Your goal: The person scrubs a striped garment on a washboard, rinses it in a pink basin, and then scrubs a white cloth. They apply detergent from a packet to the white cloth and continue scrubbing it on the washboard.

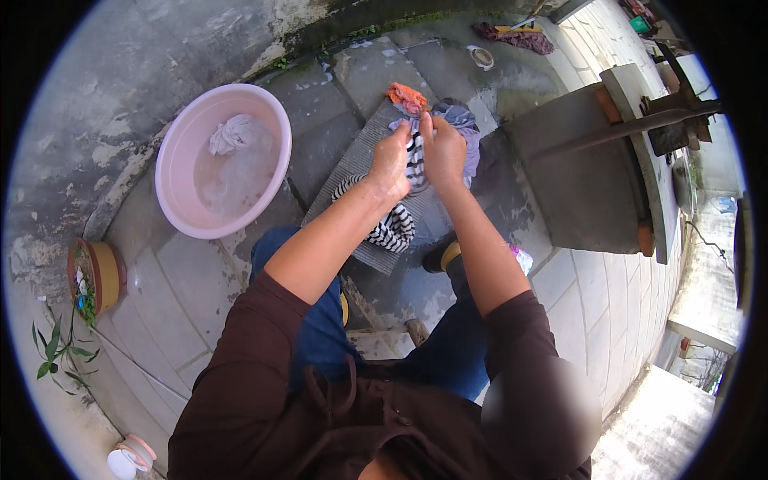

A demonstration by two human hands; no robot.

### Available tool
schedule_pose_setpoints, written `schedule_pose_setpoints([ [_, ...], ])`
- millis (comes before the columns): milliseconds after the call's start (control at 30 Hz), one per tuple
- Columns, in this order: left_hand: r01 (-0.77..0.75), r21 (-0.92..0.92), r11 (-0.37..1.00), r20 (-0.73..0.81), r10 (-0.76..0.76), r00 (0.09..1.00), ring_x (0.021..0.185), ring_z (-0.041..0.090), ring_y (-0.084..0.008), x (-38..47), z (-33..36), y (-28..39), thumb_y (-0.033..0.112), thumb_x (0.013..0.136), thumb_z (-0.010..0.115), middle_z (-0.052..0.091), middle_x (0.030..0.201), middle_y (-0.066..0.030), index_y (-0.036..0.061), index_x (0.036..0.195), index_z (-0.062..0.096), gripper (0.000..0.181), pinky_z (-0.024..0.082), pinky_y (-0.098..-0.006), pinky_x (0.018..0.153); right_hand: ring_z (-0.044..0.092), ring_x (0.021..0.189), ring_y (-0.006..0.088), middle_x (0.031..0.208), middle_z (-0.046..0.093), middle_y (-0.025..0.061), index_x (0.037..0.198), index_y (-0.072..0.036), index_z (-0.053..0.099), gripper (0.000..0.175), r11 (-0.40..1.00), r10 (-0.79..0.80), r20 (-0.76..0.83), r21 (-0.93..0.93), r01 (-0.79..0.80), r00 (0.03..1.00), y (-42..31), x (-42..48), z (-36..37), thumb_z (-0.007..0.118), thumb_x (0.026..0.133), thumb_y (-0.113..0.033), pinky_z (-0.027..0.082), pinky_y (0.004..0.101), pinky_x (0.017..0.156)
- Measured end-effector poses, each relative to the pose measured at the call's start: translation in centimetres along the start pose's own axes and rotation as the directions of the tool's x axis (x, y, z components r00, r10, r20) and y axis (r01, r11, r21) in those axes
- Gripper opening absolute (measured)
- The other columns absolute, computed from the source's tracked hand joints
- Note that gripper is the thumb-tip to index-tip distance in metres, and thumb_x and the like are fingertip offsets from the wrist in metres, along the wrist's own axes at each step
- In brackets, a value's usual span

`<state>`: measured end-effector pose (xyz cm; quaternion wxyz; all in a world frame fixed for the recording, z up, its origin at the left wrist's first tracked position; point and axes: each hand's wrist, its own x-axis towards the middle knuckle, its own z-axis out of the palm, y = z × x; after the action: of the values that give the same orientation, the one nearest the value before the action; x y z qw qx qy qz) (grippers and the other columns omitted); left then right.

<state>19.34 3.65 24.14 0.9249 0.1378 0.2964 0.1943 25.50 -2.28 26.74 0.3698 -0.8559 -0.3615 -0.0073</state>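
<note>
Both of my hands grip a wet black-and-white striped garment [393, 231] over a ribbed grey mat [342, 171] on the stone floor. My left hand [390, 159] and my right hand [444, 150] are close together, thumbs up, with striped cloth stretched between them. Part of the garment lies bunched on the mat beneath my wrists. Just beyond my fingers, an orange cloth [407, 97] rests at the mat's far end. A grey-purple cloth [471, 141] lies partly behind my right hand.
To the left stands a pink plastic basin [225, 225] holding cloudy water and a white cloth [233, 135]. A grey slab structure [582, 174] rises at the right. A potted plant [99, 276] is by the left wall. A plastic packet [521, 259] lies beside my right forearm.
</note>
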Motion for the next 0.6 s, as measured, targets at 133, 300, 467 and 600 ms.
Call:
schedule_pose_setpoints([
  [133,-0.057,0.158,0.986,-0.102,0.074,0.992,0.086,0.059,-0.0122,-0.1,0.1,0.2,0.032,0.100,0.049,0.062,0.093,-0.0003,0.0103,0.101,0.063,0.026,0.048,-0.0300,0.078,0.064,0.065,0.0402,0.068,0.065,0.0199,0.078,-0.006,0.065,0.036,0.998,0.021,0.061,-0.061,-0.017,0.998,-1.4,0.0,-0.7,0.054,0.093,-0.037,0.050,0.0485,0.059],
  [300,0.033,-0.091,0.995,0.081,-0.026,0.996,0.055,0.046,-0.0108,-1.0,0.3,1.6,0.033,0.101,0.048,0.047,0.066,0.0032,0.0170,0.070,0.048,0.034,0.041,-0.0282,0.052,0.063,0.060,0.0385,0.062,0.060,0.0195,0.073,-0.007,0.062,0.030,0.955,-0.283,0.077,0.108,0.274,0.956,-3.4,-1.9,-0.7,0.060,0.090,-0.032,0.050,0.0465,0.056],
  [467,-0.100,0.331,0.938,0.190,0.037,0.981,0.091,0.063,-0.0095,-1.4,0.3,0.2,0.023,0.101,0.048,0.068,0.101,-0.0011,0.0057,0.105,0.065,0.025,0.051,-0.0263,0.081,0.062,0.060,0.0386,0.062,0.060,0.0186,0.075,-0.005,0.063,0.038,1.000,0.011,-0.019,0.018,-0.011,1.000,2.8,2.5,-0.2,0.061,0.092,-0.039,0.046,0.0454,0.056],
  [600,0.008,0.345,0.938,0.245,-0.099,0.964,0.084,0.061,-0.0078,-0.5,-0.9,0.7,0.018,0.100,0.047,0.065,0.095,-0.0008,0.0043,0.104,0.063,0.021,0.050,-0.0247,0.074,0.059,0.059,0.0322,0.065,0.058,0.0157,0.078,-0.002,0.060,0.037,0.977,-0.007,0.019,0.213,0.003,1.000,4.8,3.9,-0.5,0.064,0.092,-0.037,0.044,0.0408,0.057],
])
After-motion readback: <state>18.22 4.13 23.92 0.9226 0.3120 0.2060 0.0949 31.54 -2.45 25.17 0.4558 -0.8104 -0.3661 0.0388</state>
